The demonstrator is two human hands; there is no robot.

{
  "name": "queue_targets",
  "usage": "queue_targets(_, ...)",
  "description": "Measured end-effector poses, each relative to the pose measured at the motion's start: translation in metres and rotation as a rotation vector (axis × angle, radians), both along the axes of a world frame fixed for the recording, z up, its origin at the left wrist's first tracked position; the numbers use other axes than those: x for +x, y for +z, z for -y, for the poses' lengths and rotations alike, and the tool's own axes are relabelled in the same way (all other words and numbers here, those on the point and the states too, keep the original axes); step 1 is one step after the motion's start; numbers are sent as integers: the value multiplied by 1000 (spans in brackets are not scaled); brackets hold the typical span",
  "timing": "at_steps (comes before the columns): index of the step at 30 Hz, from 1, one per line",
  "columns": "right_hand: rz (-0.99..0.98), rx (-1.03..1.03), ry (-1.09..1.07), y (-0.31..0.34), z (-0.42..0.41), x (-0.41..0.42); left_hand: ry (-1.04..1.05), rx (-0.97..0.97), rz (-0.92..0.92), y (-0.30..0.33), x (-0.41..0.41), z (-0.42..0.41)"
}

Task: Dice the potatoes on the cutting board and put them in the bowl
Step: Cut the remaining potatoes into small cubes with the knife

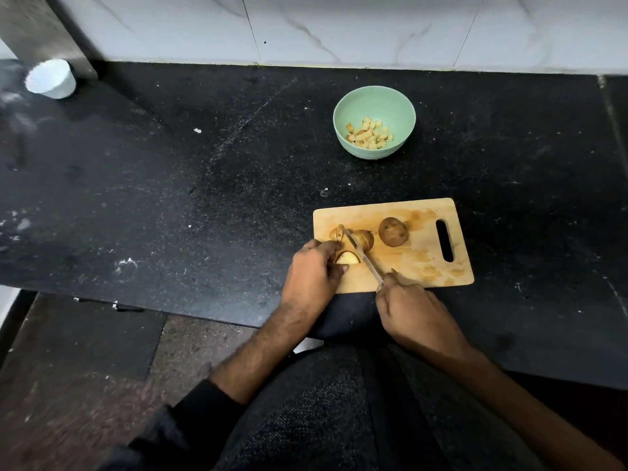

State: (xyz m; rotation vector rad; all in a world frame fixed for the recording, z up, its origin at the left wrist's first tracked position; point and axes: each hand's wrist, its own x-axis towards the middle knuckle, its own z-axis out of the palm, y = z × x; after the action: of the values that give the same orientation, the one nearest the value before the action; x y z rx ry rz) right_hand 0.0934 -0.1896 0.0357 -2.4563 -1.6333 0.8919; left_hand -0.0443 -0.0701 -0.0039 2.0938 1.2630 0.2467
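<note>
Right hand [413, 309] grips the knife [363, 256], blade angled across the potato pieces [350, 256] so the left hand [314, 270] pins them just beside it; whole potato [393, 231] waits beyond, green bowl [373, 107] farther off.

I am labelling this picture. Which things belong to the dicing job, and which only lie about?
Job: board, knife, cut potato, whole potato, bowl with dice, left hand, right hand.
Idle: white cup, counter.

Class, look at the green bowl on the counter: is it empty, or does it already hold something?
Not empty. The green bowl stands upright and holds a small heap of diced potato pieces on its bottom, well below the rim.
</note>
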Motion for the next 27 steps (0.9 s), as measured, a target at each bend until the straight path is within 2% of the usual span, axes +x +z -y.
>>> queue_targets(7, -6, -38, 37, 0, 1, -7, 8, 32, -152, 12, 22, 3)
queue_targets(19, 148, -99, 89, 8, 6, -3, -78, 30, -137, 9, 25, 3)
queue_targets(24, 119, -122, 86, 11, 6, 1, -80, 3, -127, 9, 26, -1)
queue_targets(27, 21, -173, 47, 9, 3, 1, -75, 0, -112, 9, 26, -3)
